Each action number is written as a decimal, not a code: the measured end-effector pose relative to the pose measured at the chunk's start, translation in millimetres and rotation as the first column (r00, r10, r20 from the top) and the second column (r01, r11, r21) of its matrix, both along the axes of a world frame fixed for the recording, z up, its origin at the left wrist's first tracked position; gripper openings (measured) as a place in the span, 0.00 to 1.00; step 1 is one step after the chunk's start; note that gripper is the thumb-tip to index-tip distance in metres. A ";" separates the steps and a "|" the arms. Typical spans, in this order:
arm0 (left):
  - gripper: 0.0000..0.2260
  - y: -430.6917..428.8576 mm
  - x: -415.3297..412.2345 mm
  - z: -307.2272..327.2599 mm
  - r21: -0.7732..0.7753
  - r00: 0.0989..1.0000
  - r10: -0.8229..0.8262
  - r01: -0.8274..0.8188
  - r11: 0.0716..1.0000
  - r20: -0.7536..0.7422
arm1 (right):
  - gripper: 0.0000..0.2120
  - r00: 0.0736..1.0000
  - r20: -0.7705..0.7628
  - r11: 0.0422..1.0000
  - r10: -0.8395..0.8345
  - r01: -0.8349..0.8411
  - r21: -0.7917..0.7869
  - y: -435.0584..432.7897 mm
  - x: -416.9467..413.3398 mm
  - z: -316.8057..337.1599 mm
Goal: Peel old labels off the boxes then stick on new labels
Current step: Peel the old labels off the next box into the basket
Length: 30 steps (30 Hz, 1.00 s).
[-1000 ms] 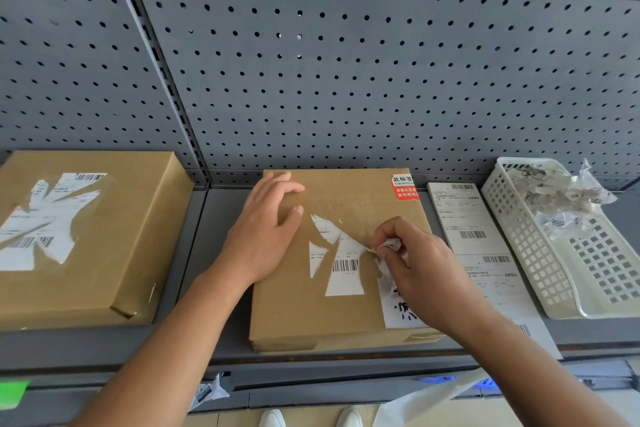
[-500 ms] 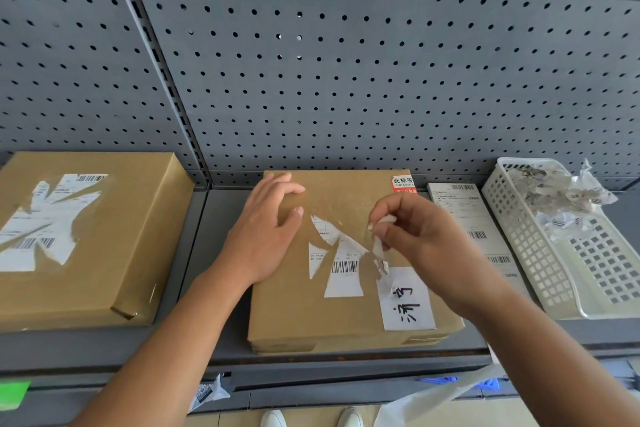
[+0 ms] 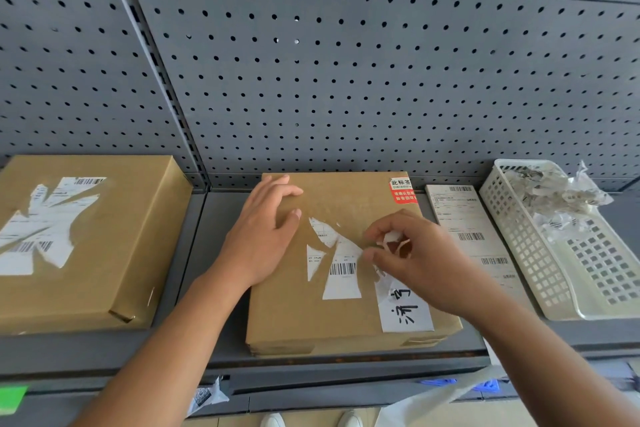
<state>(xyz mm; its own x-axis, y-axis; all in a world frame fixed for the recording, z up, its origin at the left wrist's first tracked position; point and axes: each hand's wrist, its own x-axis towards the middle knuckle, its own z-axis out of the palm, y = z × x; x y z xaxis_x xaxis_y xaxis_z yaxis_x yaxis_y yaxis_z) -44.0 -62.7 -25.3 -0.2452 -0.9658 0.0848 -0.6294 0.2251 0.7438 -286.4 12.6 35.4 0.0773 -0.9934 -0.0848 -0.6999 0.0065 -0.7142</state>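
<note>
Head view, one entry. Middle box (image 3: 298,315): flat at the centre of the shelf (image 3: 214,225), reaching its front edge. My left hand (image 3: 263,239) lay on the lid's left side, fingers straight and pressing down. My right hand (image 3: 415,263) pinched a curled label scrap (image 3: 391,241) between thumb and fingertips, just above the torn old label (image 3: 341,274); whether the two were joined, I could not tell. New label sheet (image 3: 464,218): just right of the box. White basket (image 3: 540,253): shelf's right end, holding peeled scraps. Second box (image 3: 114,253): left end.
</note>
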 end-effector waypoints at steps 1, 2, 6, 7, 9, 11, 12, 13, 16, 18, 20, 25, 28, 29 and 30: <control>0.13 0.0 0.0 0.0 0.000 1.000 -0.001 0.001 1.000 -0.001 | 0.06 1.000 -0.027 1.000 0.008 -0.008 0.002 0.5 1.6 -2.0; 0.13 0.2 -0.1 0.4 0.000 1.000 -0.002 0.002 1.000 0.000 | 0.07 0.999 -0.045 1.000 0.010 -0.010 0.005 0.9 2.8 -3.4; 0.13 0.9 0.1 0.9 0.001 1.000 -0.004 0.004 1.000 0.001 | 0.08 0.996 -0.085 1.000 0.026 -0.025 0.011 2.0 2.6 -3.8; 0.13 0.9 0.1 1.0 0.002 1.000 -0.004 0.004 1.000 0.002 | 0.08 0.998 -0.065 0.999 0.021 -0.019 0.026 2.0 0.7 -2.8; 0.13 1.0 0.0 1.4 0.004 1.000 -0.002 0.002 1.000 0.004 | 0.12 1.000 0.006 0.998 0.000 -0.001 0.062 2.5 -4.3 0.7; 0.13 0.9 -0.3 1.5 0.011 1.000 0.000 -0.001 1.000 0.012 | 0.15 0.997 0.071 0.997 -0.028 0.022 0.080 2.6 -8.8 5.2; 0.13 0.9 -0.2 1.6 0.014 1.000 0.001 -0.001 1.000 0.016 | 0.15 0.993 0.107 0.996 -0.050 0.042 0.075 2.8 -10.8 7.3; 0.13 0.9 -0.1 1.3 0.013 1.000 0.000 0.000 1.000 0.018 | 0.15 0.987 0.144 0.996 -0.075 0.066 0.060 2.8 -13.0 9.0; 0.13 0.6 0.4 1.0 0.006 1.000 -0.004 0.004 1.000 0.024 | 0.14 0.970 0.203 0.991 -0.133 0.131 0.026 2.5 -19.4 14.7; 0.13 0.5 0.6 0.9 0.005 1.000 -0.005 0.005 1.000 0.020 | 0.11 0.962 0.227 0.988 -0.153 0.149 0.035 2.9 -22.2 17.5; 0.13 0.5 0.4 0.8 0.002 1.000 -0.006 0.006 1.000 0.015 | 0.10 0.950 0.259 0.985 -0.173 0.171 0.029 3.8 -24.3 19.3; 0.13 0.8 -0.2 1.5 -0.004 1.000 -0.008 0.008 1.000 0.022 | 0.09 0.920 0.344 0.980 -0.189 0.200 0.005 4.5 -30.9 22.7; 0.13 0.1 0.2 0.6 -0.005 1.000 -0.010 0.010 1.000 0.023 | 0.08 0.883 0.435 0.982 -0.176 0.187 0.017 4.2 -32.6 24.8; 0.13 -0.1 0.3 0.3 -0.006 1.000 -0.010 0.010 1.000 0.022 | 0.07 0.876 0.454 0.983 -0.166 0.183 0.007 4.3 -33.2 25.5; 0.13 -0.2 0.3 -0.1 -0.008 1.000 -0.010 0.010 1.000 0.021 | 0.07 0.870 0.468 0.984 -0.154 0.178 -0.009 4.4 -34.2 26.4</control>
<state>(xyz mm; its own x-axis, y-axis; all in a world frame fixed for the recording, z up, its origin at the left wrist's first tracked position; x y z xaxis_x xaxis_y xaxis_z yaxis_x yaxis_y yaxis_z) -43.7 -63.0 -25.4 -0.2570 -0.9625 0.0871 -0.6425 0.2375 0.7286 -320.5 17.1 61.8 -0.0711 -0.9970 -0.0303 -0.2796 0.0490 -0.9589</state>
